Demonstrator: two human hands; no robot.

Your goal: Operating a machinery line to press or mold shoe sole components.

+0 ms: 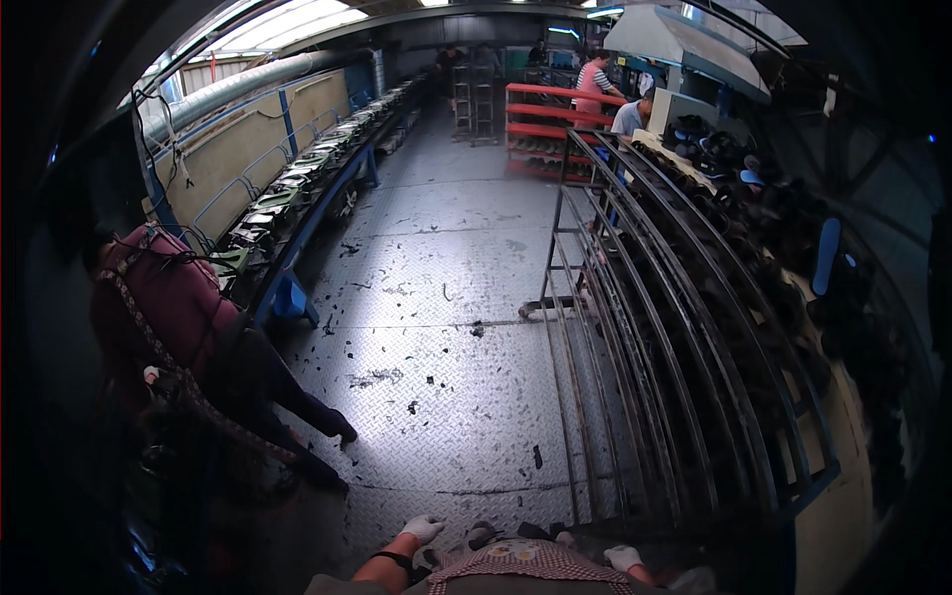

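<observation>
My left hand (423, 529), in a pale glove, hangs in front of my body at the lower edge, over the metal floor. Its fingers look loosely apart, with nothing seen in them. On the other side of my checked apron (526, 561) is my right hand (624, 557), also in a pale glove, low beside the near end of a dark metal rack (684, 347). Its fingers are too small and dim to make out, and no held thing shows. Dark shoe tips (483, 534) stick out beyond the apron.
Patterned metal floor (446, 248) with dark scraps runs ahead. At left a person (169, 307) bends beside a long bench line (307, 178). Dark shoes (724, 149) lie on the right-hand bench. Farther off stand a red rack (555, 124) and several people (595, 77).
</observation>
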